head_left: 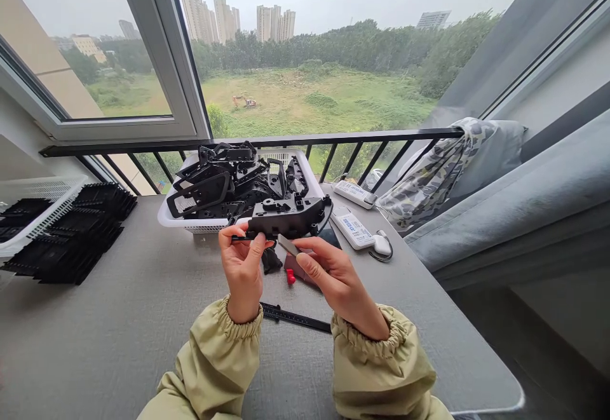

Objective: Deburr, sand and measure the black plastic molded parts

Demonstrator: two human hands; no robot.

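My left hand [244,270] pinches a black moulded plastic part [288,218] by its left end, thumb on the near side. The part is held up in front of the basket, with clips and posts along its top. Between the thumb and fingers of my right hand [336,277] is a flat grey strip [288,246], its tip close to the part's lower edge; whether they touch I cannot tell. Below the hands lie a small red piece [290,276], a brown sheet [305,272] partly hidden by my right hand, and a black caliper [300,318].
Behind the part stands a white basket [190,224] heaped with black plastic parts. At the left are stacked black parts [76,232] and another white basket [57,186]. Two white power strips [353,228] lie at the right, near a grey curtain [505,210]. A black railing [352,136] runs behind the table.
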